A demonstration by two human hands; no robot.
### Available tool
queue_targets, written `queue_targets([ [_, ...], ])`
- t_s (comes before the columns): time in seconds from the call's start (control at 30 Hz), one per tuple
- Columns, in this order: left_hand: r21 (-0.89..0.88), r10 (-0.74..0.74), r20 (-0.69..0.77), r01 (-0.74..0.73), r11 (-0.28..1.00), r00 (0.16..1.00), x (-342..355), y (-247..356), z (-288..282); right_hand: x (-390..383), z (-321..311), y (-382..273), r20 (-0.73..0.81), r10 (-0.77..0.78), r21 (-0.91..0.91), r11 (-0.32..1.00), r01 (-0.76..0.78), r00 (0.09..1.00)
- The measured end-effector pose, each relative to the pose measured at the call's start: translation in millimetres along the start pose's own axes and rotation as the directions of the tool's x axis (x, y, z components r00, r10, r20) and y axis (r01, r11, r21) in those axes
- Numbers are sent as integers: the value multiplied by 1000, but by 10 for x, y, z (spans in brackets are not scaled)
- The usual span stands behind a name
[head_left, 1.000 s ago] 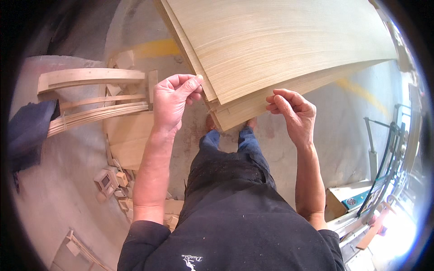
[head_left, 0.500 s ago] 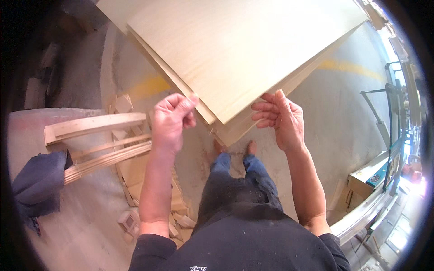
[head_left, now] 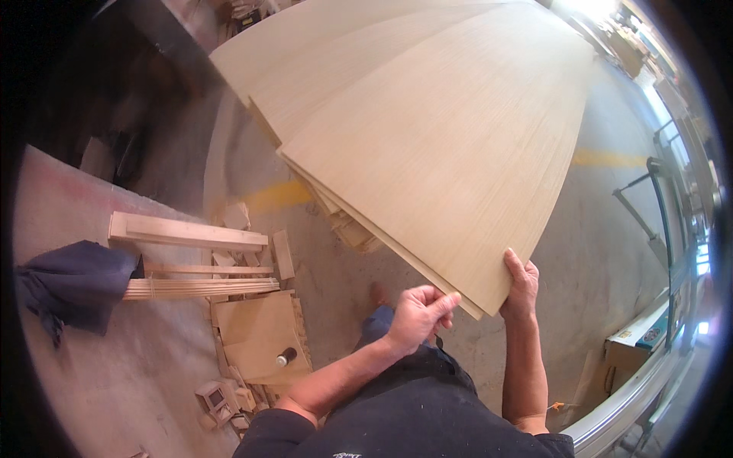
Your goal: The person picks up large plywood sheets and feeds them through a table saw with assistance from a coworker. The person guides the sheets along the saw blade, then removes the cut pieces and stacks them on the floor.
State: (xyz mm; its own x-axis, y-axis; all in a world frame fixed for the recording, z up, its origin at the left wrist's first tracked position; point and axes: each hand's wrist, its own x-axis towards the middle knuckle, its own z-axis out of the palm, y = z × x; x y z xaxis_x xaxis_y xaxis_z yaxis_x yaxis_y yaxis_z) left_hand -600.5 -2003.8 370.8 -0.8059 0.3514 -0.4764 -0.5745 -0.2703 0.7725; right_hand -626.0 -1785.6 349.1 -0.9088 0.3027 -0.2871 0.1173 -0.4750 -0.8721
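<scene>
Over there a crumpled dark-blue cloth (head_left: 80, 284) covers one end of a bundle of thin pale wooden strips (head_left: 202, 288); a small dark cylinder with a white end (head_left: 287, 356) sits on a flat tan wooden board (head_left: 250, 330). A yellow painted stripe (head_left: 281, 195) crosses the grey concrete floor (head_left: 145, 397).

Two grips (head_left: 416, 319) (head_left: 521, 286), two-plus wooden sheets (head_left: 450, 168), one dark cloth (head_left: 80, 284), one cylinder (head_left: 286, 356).

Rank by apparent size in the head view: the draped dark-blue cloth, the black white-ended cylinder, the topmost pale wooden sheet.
1. Topmost pale wooden sheet
2. Draped dark-blue cloth
3. Black white-ended cylinder
</scene>
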Motion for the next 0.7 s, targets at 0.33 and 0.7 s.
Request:
queue_targets([
  [0.33, 885, 861, -57, -374, 278, 505, 108, 769, -683, -718, -1500, -559, -13, 43, -126, 991, -44, 999],
  [0.7, 991, 808, -10, -105, 89, 589, 711, 1166, -1851, -876, -1329, -393, -66, -50, -325, 945, 26, 997],
])
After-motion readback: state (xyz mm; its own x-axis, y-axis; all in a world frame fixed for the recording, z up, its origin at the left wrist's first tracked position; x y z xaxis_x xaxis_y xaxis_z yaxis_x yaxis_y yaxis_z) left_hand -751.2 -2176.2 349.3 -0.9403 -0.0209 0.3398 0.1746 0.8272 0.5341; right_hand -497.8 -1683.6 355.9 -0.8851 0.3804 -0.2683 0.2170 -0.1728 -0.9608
